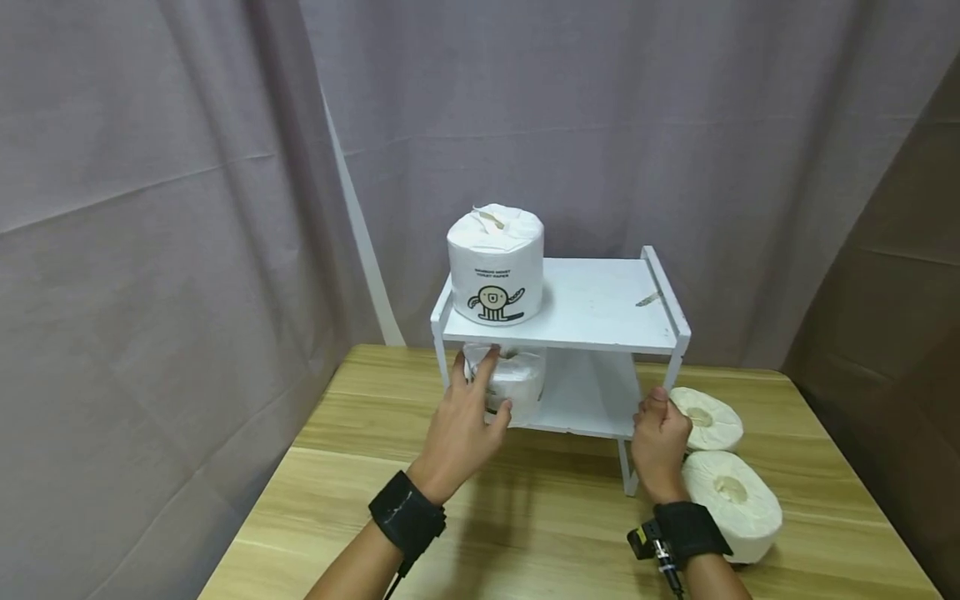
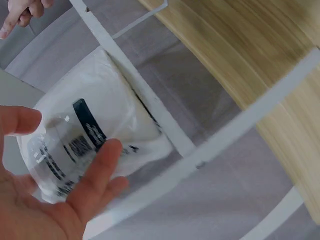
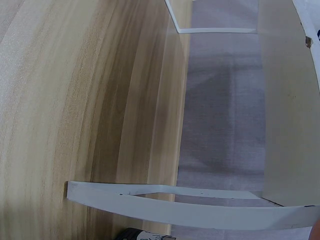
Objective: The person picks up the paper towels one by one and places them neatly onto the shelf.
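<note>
On the lower tier of a white two-tier rack (image 1: 592,392) sits a plastic-wrapped toilet roll (image 1: 522,377), partly hidden by my left hand (image 1: 467,421). Its wrapper shows dark print and a square code in the left wrist view. The left hand's fingers are spread and fairly straight, touching the roll's front and side. My right hand (image 1: 660,437) grips the rack's front right post, fingers curled; in the right wrist view only a bit of skin shows at the lower right edge. Another wrapped toilet roll (image 1: 495,267) with a cartoon figure stands upright on the top tier, at its left end.
Two more wrapped rolls lie on the wooden table (image 1: 360,492) right of the rack: a farther roll (image 1: 708,421) and a nearer roll (image 1: 738,508), close to my right wrist. A grey curtain (image 1: 600,125) hangs behind the table. Raised side rails edge the top tier.
</note>
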Demonstrator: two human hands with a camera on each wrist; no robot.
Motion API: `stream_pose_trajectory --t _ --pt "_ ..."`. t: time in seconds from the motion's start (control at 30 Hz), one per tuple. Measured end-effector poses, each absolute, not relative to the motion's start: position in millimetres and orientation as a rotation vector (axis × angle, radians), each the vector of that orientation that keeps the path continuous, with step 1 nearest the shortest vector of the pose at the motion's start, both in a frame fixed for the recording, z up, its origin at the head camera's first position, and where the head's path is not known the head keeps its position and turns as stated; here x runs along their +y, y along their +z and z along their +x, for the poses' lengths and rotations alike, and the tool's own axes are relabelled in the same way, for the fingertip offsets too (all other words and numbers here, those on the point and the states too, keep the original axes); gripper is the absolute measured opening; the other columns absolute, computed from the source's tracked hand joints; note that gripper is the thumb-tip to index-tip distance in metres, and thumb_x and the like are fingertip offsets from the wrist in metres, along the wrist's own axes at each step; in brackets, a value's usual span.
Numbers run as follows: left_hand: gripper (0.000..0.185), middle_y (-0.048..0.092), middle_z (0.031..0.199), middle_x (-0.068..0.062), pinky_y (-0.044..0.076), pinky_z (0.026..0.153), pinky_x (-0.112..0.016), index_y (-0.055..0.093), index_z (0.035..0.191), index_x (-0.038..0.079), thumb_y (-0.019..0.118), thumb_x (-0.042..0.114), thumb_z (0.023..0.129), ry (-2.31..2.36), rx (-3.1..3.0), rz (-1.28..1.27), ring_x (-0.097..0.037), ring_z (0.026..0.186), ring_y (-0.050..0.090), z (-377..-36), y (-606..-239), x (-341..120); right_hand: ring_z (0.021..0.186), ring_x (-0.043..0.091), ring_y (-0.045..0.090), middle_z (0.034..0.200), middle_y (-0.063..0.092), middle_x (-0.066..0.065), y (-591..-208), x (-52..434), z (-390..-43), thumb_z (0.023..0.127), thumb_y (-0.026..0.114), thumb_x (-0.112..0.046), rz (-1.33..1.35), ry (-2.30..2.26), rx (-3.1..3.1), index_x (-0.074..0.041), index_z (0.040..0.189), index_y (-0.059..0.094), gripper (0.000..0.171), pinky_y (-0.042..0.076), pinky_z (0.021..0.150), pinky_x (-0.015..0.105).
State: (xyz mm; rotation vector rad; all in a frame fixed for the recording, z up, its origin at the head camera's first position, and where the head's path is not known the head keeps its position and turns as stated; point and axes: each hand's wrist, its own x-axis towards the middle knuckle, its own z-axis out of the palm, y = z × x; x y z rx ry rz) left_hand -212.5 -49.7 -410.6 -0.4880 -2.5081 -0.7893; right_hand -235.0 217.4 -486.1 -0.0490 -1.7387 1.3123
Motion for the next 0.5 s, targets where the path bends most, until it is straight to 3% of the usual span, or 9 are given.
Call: stream_pose_trajectory --t 0.17,0.33,0.5 --pt "0.079 0.022 0.166 -0.034 0.059 0.084 -0.049 0.028 0.167 0.023 0.061 0.004 0.098 -0.879 -2.523 -0.602 -0.043 0.120 0.062 -216.1 -411.8 -63.3 0.055 -0.009 0.045 0.056 0.053 -0.001 -486.7 217.4 -235.9 0.114 0.043 -0.015 -0.071 1.301 -1.748 0.012 0.069 0.058 0.055 0.035 0.055 0.012" --pt "0.078 0.010 0.172 -0.026 0.057 0.084 -0.043 0.023 0.168 0.020 0.055 0.000 0.100 -0.900 -2.544 -0.664 -0.039 0.124 0.060 -220.4 -408.8 -68.2 0.055 -0.008 0.046 0.057 0.054 0.001 -486.3 218.3 -235.0 0.114 0.045 -0.015 -0.060 1.301 -1.754 0.010 0.069 0.059 0.054 0.035 0.055 0.013" --pt "0.071 0.020 0.170 -0.024 0.055 0.096 -0.052 0.028 0.167 0.015 0.054 0.003 0.101 -0.795 -2.595 -0.685 -0.044 0.134 0.055 -225.2 -403.4 -67.6 0.053 -0.005 0.044 0.057 0.051 -0.010 -487.1 217.1 -234.2 0.115 0.044 -0.022 -0.057 1.325 -1.755 0.009 0.068 0.058 0.058 0.034 0.053 0.015"
